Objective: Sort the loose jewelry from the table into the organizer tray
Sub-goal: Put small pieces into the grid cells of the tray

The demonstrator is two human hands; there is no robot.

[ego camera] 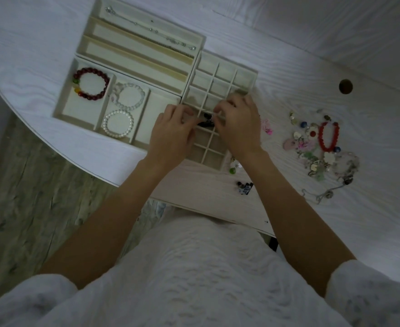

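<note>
Small dark jewelry piece pinched between both hands over the middle of the gridded organizer tray, just above its dividers; too dark and blurred to tell what kind. Left hand with fingers curled in, tips on the piece's left end. Right hand with fingers curled, tips on the right end. To the left, a three-part tray holding a dark red bead bracelet, a clear bead bracelet and a pearl bracelet. Behind, a long-slot tray with a thin silver chain. Right of the hands, well apart on the white table, a loose jewelry pile with a red bracelet. Near the right forearm, a small dark clip and a green-and-white charm.
</note>
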